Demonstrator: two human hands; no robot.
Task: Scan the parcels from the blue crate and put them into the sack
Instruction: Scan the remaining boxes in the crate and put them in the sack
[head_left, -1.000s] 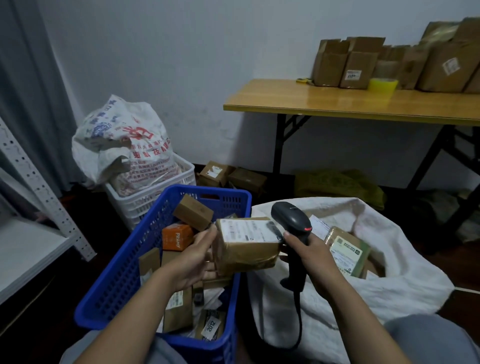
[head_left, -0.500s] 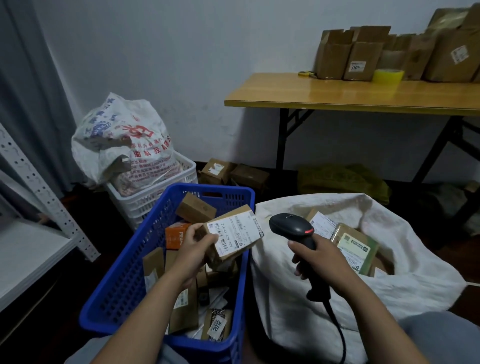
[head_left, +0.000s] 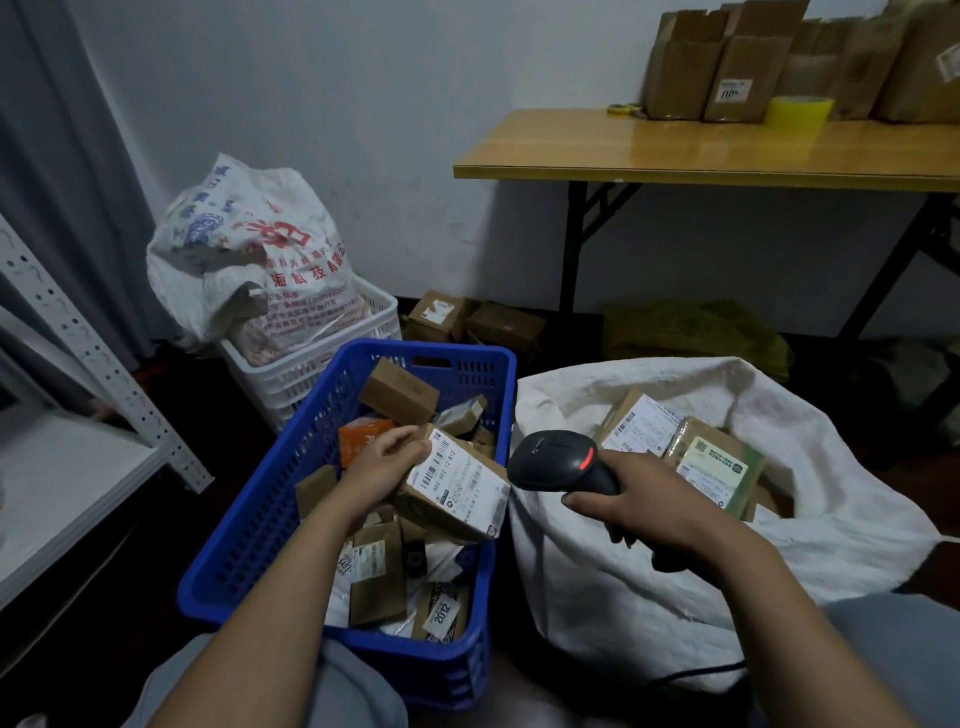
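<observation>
Brown cardboard parcel (head_left: 453, 486) with a white barcode label sits tilted, label up, over the right edge of the blue plastic lattice crate (head_left: 260, 519), where more small cartons lie loose. The left hand (head_left: 382, 467) grasps it at its upper left corner, fingers curled round the edge. Just beside it, the right hand (head_left: 654, 512) clenches the handle of a black handheld scanner (head_left: 553, 462). The scanner's red light glows, and its head is close to the label at the left edge of the open white woven sack (head_left: 623, 597). Labelled parcels (head_left: 719, 465) lie inside the sack.
</observation>
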